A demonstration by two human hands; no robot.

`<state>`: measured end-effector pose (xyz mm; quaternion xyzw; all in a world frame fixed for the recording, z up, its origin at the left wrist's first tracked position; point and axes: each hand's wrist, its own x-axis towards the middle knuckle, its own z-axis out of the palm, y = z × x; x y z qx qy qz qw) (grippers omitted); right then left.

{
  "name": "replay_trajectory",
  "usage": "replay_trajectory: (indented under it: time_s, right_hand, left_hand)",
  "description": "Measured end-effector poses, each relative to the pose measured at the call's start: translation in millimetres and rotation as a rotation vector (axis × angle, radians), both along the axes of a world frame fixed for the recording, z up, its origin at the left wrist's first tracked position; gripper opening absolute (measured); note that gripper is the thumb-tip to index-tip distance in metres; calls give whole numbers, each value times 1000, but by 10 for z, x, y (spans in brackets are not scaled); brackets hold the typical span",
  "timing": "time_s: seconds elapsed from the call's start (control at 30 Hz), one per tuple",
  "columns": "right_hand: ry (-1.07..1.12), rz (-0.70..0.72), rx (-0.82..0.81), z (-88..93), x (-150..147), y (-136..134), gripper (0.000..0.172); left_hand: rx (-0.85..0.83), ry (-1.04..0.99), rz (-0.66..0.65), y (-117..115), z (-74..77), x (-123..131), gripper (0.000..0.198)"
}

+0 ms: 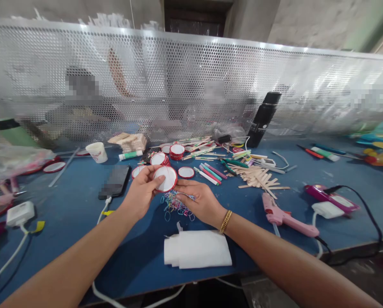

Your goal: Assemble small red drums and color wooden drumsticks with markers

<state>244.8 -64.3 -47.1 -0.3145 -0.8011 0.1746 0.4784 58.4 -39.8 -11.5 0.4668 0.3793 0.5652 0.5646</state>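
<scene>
My left hand [143,190] grips a round white disc with a red rim [166,179], its thumb lying across the white face. At the disc's lower right edge is my right hand [199,199], fingers drawn together; whatever they hold is too small to make out. A gold bracelet [226,221] circles that wrist. Beneath the hands lies a pile of small coloured loops [175,209]. Similar red-rimmed discs are stacked behind, one stack [177,150] near the back and another [158,159] closer. A single disc [186,172] lies flat to the right.
A folded white cloth [200,249] lies at the front. Rightward are felt pens [210,173], wooden sticks [258,177], a pink glue gun [284,218] and a black bottle [263,119]. Leftward are a phone [114,182] and a paper cup [96,152]. A perforated metal screen [191,85] stands behind.
</scene>
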Motion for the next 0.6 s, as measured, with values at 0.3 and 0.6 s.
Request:
replay_trajectory:
  time_s: [0.3, 0.6]
  right_hand:
    - [-120, 20, 37, -1, 4, -18, 33]
    - [-78, -132, -148, 23, 34, -13, 26]
  left_hand:
    - [20, 34, 23, -18, 9, 9, 45]
    - [248, 310, 30, 27, -34, -27, 30]
